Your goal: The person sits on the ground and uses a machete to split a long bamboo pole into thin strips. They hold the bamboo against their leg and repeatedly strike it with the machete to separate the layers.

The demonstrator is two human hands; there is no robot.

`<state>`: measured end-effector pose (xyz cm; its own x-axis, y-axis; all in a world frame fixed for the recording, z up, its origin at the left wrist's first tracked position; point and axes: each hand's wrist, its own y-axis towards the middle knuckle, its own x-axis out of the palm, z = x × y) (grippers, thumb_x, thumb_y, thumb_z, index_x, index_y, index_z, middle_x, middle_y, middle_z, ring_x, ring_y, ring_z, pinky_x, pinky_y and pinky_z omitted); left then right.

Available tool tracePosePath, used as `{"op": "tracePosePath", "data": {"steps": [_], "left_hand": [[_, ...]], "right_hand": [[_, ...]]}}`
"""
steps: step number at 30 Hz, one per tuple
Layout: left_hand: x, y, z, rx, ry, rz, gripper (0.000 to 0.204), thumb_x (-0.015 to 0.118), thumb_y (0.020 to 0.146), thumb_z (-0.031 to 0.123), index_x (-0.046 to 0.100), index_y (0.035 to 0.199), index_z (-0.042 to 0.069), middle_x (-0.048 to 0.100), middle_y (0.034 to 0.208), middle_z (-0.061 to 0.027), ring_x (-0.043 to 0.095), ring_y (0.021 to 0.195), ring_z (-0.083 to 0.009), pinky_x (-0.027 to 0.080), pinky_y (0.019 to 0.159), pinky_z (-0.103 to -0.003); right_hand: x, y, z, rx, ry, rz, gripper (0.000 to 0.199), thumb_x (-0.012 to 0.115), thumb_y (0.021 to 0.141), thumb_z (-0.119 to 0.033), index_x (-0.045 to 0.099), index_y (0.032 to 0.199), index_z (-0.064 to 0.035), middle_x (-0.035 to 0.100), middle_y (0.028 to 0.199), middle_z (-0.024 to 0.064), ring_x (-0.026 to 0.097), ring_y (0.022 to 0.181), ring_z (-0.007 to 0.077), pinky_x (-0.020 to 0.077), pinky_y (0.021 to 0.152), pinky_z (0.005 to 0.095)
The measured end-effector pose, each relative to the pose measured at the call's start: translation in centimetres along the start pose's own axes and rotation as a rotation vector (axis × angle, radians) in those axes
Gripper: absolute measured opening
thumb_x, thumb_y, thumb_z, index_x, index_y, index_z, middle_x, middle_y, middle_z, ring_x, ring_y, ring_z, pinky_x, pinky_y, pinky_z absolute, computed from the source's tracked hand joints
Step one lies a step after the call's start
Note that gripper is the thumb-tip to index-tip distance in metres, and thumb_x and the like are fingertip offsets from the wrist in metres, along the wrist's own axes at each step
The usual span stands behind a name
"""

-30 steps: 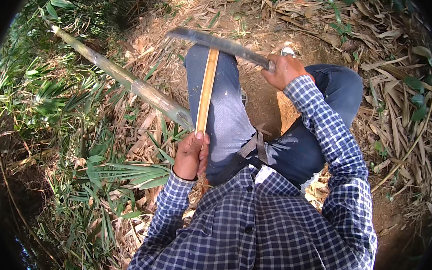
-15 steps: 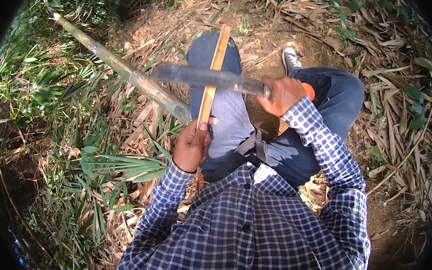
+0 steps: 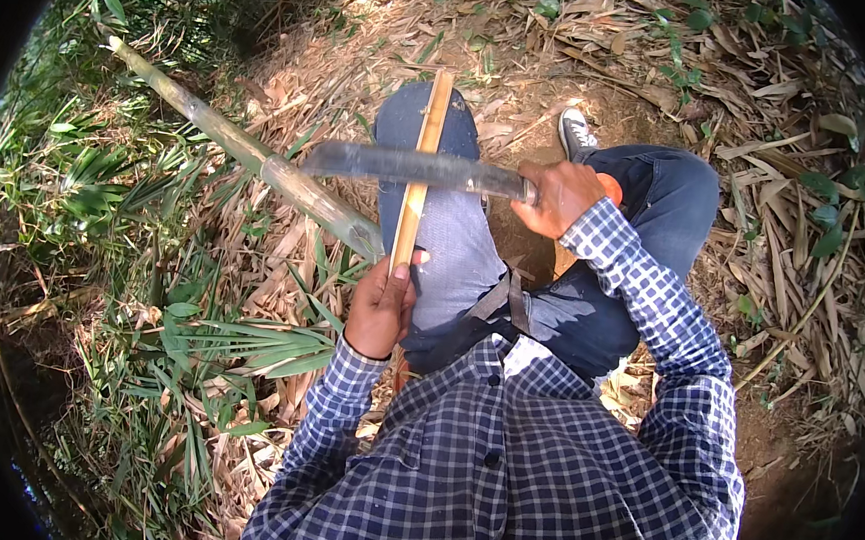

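Head view: the left hand [image 3: 382, 302], thumb uppermost, pinches the near end of a pale strip [image 3: 411, 211] over the left thigh [image 3: 455, 231]; right of the strip, the right hand [image 3: 561, 199], elbow bent, curls round a machete [image 3: 459, 175], blade crossing the strip; a pole [image 3: 303, 191] slants left of the strip

A bamboo pole [image 3: 307, 193] slants across the left side, its thin end farthest. Long green leaves [image 3: 265, 347] fan out at near left. Dry leaves [image 3: 777, 144] litter the far right, beside broad green leaves [image 3: 828, 240]; brown soil [image 3: 770, 459] shows near right.
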<state>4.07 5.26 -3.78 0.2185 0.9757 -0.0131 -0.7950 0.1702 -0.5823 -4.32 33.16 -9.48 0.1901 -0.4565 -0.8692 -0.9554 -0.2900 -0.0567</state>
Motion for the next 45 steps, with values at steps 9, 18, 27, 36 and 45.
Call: {"op": "tracePosePath", "data": {"steps": [9, 18, 27, 36, 45], "left_hand": [[-0.1, -0.2, 0.3, -0.009, 0.004, -0.018, 0.035, 0.039, 0.106, 0.024, 0.054, 0.123, -0.003, 0.038, 0.061, 0.0031, 0.032, 0.038, -0.0049, 0.029, 0.034, -0.021], [0.2, -0.7, 0.5, -0.028, -0.041, -0.03, 0.035, 0.037, 0.106, 0.022, 0.053, 0.124, -0.003, 0.037, 0.061, 0.0032, 0.031, 0.038, -0.0049, 0.029, 0.034, -0.021], [0.6, -0.3, 0.6, -0.009, 0.019, 0.0, 0.033, 0.037, 0.106, 0.022, 0.056, 0.122, 0.0, 0.037, 0.061, 0.0043, 0.031, 0.039, -0.0038, 0.028, 0.034, -0.021], [0.5, -0.3, 0.2, 0.016, 0.014, 0.0, 0.034, 0.039, 0.106, 0.024, 0.057, 0.121, 0.0, 0.038, 0.06, 0.0046, 0.029, 0.037, -0.0031, 0.025, 0.033, -0.021], [0.5, 2.3, 1.5, -0.104, -0.119, 0.029, 0.049, 0.037, 0.105, 0.039, 0.052, 0.13, -0.001, 0.037, 0.069, 0.0046, 0.03, 0.047, -0.003, 0.023, 0.039, -0.02]], "right_hand": [[-0.1, 1.2, 0.6, 0.004, 0.04, -0.016, 0.025, 0.067, 0.075, -0.028, 0.069, 0.092, -0.0102, 0.063, 0.06, 0.0152, 0.065, 0.056, 0.0368, 0.0537, 0.057, 0.049], [-0.4, 3.0, 1.1, 0.151, 0.004, -0.034, 0.03, 0.066, 0.077, -0.031, 0.069, 0.097, -0.0078, 0.064, 0.06, 0.0146, 0.065, 0.056, 0.0345, 0.0554, 0.06, 0.0486], [0.5, 3.7, 1.8, 0.226, -0.003, -0.062, 0.034, 0.066, 0.078, -0.036, 0.068, 0.1, -0.0094, 0.068, 0.069, 0.0144, 0.069, 0.067, 0.0321, 0.0559, 0.065, 0.0479], [0.3, 6.0, 5.4, 0.424, 0.069, -0.002, 0.038, 0.063, 0.08, -0.033, 0.069, 0.104, -0.0039, 0.069, 0.075, 0.0191, 0.068, 0.067, 0.0327, 0.0575, 0.068, 0.0438], [-1.5, -1.3, -0.5, 0.312, 0.24, 0.029, 0.029, 0.069, 0.075, -0.028, 0.068, 0.091, -0.0041, 0.063, 0.066, 0.0182, 0.066, 0.066, 0.0373, 0.0511, 0.061, 0.0455]]}}
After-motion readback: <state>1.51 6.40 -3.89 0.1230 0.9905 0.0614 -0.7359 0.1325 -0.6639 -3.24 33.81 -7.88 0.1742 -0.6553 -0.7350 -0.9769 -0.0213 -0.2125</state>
